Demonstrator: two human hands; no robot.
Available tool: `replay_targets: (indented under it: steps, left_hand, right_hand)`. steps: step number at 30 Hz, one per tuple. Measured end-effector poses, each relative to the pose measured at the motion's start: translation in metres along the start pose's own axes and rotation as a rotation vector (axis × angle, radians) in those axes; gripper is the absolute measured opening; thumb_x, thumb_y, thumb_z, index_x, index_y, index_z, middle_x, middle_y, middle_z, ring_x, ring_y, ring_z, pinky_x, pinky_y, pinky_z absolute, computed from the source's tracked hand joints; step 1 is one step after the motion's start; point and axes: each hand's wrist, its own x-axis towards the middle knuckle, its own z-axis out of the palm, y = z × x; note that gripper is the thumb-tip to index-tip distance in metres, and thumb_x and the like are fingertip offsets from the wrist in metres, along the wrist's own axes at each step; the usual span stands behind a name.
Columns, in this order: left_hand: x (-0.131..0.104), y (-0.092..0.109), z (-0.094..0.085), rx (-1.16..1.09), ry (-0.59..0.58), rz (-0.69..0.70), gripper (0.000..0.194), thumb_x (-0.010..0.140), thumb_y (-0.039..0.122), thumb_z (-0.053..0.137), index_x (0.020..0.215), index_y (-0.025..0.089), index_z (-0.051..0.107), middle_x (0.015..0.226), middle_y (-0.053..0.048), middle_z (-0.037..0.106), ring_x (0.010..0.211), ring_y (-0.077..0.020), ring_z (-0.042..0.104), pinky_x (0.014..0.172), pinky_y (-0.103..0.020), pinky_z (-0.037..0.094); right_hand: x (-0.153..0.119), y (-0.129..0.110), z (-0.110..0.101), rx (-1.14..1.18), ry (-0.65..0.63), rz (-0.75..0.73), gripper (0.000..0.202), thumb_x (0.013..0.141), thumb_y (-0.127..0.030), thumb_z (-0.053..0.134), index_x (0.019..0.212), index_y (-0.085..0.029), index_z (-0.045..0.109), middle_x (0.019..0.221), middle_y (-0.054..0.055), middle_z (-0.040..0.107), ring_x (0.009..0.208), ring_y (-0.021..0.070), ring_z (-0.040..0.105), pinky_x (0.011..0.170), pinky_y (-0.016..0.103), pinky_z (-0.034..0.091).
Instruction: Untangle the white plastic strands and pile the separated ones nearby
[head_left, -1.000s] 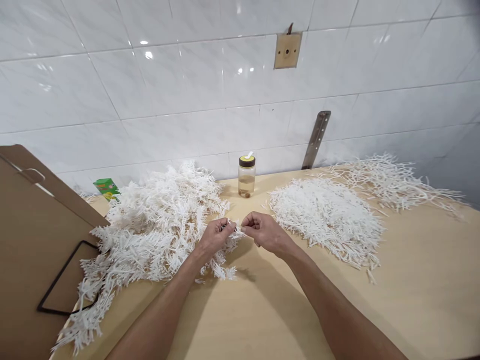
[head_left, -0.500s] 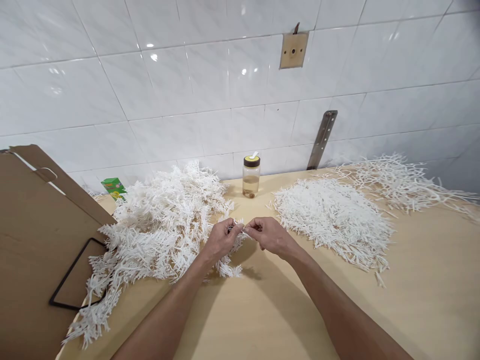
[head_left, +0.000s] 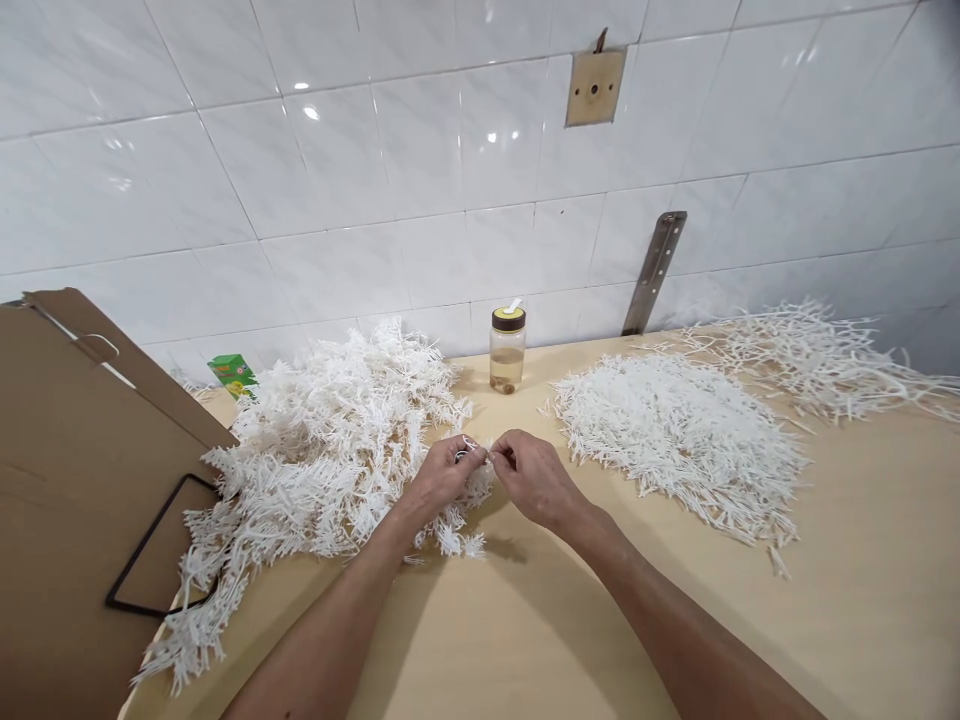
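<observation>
My left hand point(head_left: 446, 472) is closed in a pinch on a thin white strand point(head_left: 470, 442), whose ends stick up above the fingers. Almost touching it, my right hand point(head_left: 534, 475) pinches thumb against forefinger at the strand's other side; what lies between those fingertips is too small to make out. Both hands hover over the table point(head_left: 480, 630). A large heap of knotted, feathery white strands point(head_left: 330, 450) spreads to the left and partly behind my left hand. To the right lies a flatter pile of short white pieces point(head_left: 675, 430).
Longer white strands point(head_left: 810, 355) lie at the far right. A lidded bottle point(head_left: 508, 360) of pale liquid stands behind my hands. Left are a green box point(head_left: 232, 374), a cardboard panel point(head_left: 82, 480) and a black wire frame point(head_left: 139, 550). A metal bracket point(head_left: 654, 275) leans at the tiled wall.
My right hand has turned slightly, its fingers curling in more at the pinch. My left hand stays nearly where it was. The view has shifted slightly.
</observation>
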Motion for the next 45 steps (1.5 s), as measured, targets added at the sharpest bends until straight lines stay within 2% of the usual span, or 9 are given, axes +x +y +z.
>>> replay_targets:
  steps: [4,8,14,18,23,27,33,40,45]
  left_hand:
    - [-0.002,0.003,0.003,0.307,0.041,0.124,0.026,0.086,0.035,0.054,0.066,0.018,0.056,0.062,0.000,0.052,0.059,-0.0128,0.042,0.056,-0.026,0.030]
    - [-0.003,-0.002,0.011,0.481,0.204,0.256,0.024,0.085,0.027,0.051,0.063,0.019,0.052,0.064,0.000,0.051,0.060,-0.0141,0.041,0.058,-0.027,0.028]
    - [-0.003,-0.002,0.009,0.271,0.216,0.122,0.027,0.087,0.041,0.054,0.074,0.018,0.061,0.065,0.001,0.052,0.063,-0.0140,0.044,0.059,-0.026,0.031]
    - [-0.002,-0.001,0.004,0.197,0.177,0.115,0.028,0.088,0.042,0.052,0.075,0.018,0.058,0.063,0.003,0.049,0.060,-0.0120,0.041,0.057,-0.024,0.031]
    - [0.000,-0.005,0.003,0.221,0.150,0.120,0.028,0.087,0.042,0.053,0.076,0.018,0.060,0.062,0.003,0.050,0.059,-0.0121,0.042,0.057,-0.024,0.032]
    - [0.001,-0.003,0.004,0.203,0.153,0.123,0.026,0.085,0.041,0.057,0.080,0.017,0.065,0.070,0.000,0.059,0.064,-0.0135,0.049,0.061,-0.024,0.037]
    - [-0.001,-0.001,0.007,0.025,0.149,0.013,0.030,0.080,0.047,0.064,0.084,0.017,0.064,0.052,0.006,0.044,0.046,-0.0088,0.036,0.047,-0.023,0.030]
    - [0.000,-0.002,0.006,0.014,0.143,-0.001,0.032,0.078,0.048,0.066,0.082,0.016,0.064,0.053,0.006,0.045,0.043,-0.0069,0.035,0.043,-0.021,0.027]
    - [-0.001,-0.001,0.007,-0.015,0.151,-0.027,0.031,0.076,0.045,0.068,0.081,0.015,0.066,0.052,0.006,0.046,0.042,-0.0068,0.035,0.042,-0.021,0.028]
  right_hand:
    - [-0.003,-0.003,0.005,-0.241,-0.045,-0.065,0.016,0.092,-0.012,0.043,0.084,-0.017,0.056,0.086,0.008,0.062,0.072,0.0174,0.055,0.064,0.028,0.037]
    - [0.000,-0.004,0.007,-0.259,-0.038,0.036,0.014,0.090,-0.011,0.046,0.082,-0.016,0.057,0.085,0.010,0.063,0.072,0.0181,0.056,0.063,0.029,0.038]
    - [0.007,0.008,0.002,0.282,-0.044,0.271,0.020,0.088,-0.034,0.052,0.082,-0.019,0.063,0.069,0.002,0.064,0.060,0.0162,0.059,0.055,0.026,0.044]
    - [0.007,0.011,-0.001,0.443,-0.091,0.327,0.025,0.085,-0.039,0.054,0.089,-0.018,0.065,0.063,-0.001,0.059,0.046,0.0126,0.053,0.045,0.025,0.044]
    - [0.006,0.012,-0.001,0.426,-0.108,0.240,0.025,0.083,-0.040,0.054,0.075,-0.019,0.065,0.060,-0.002,0.056,0.044,0.0108,0.049,0.043,0.024,0.041]
    - [0.006,0.012,0.000,0.331,-0.075,0.214,0.022,0.083,-0.037,0.055,0.077,-0.019,0.066,0.065,0.000,0.062,0.051,0.0126,0.053,0.049,0.025,0.041]
    - [0.006,0.008,0.002,0.113,0.050,0.081,0.016,0.087,-0.026,0.051,0.082,-0.018,0.063,0.083,0.006,0.068,0.076,0.0181,0.060,0.069,0.029,0.044]
    - [0.006,0.012,0.002,0.288,-0.004,0.139,0.016,0.086,-0.032,0.055,0.082,-0.019,0.064,0.074,0.002,0.066,0.065,0.0159,0.059,0.061,0.027,0.044]
    - [0.007,0.010,0.001,0.271,-0.005,0.144,0.015,0.087,-0.030,0.055,0.081,-0.019,0.063,0.075,0.002,0.064,0.066,0.0155,0.057,0.061,0.027,0.043]
